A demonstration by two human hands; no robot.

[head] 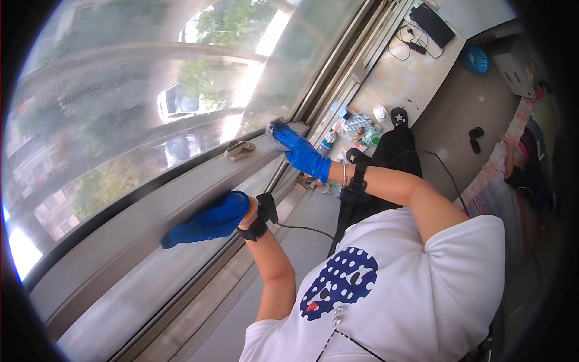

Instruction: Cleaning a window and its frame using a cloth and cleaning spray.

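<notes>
My right hand (pixel 301 154), in a blue rubber glove, presses a wet-looking grey cloth or scrubbing pad (pixel 277 131) onto the end of the window sash's rail. Lower left, my left hand (pixel 208 219) lies against the side of the white rail (pixel 135 212), also gloved in blue. Its fingers stretch along the rail, and the palm side is hidden. Between the two hands, a window latch (pixel 239 150) sits on top of the rail. Beyond it, the window glass (pixel 135 90) looks hazy, with parked cars and trees blurred behind.
My shoes (pixel 399 118) stand on a ledge (pixel 398 77) among small packets and bottles (pixel 357 126). A black device (pixel 432 25) and cables lie farther along. Below are a blue basket (pixel 475 59), dark slippers (pixel 475 139) and a person (pixel 520 169) on a bed. A cable trails past my right arm.
</notes>
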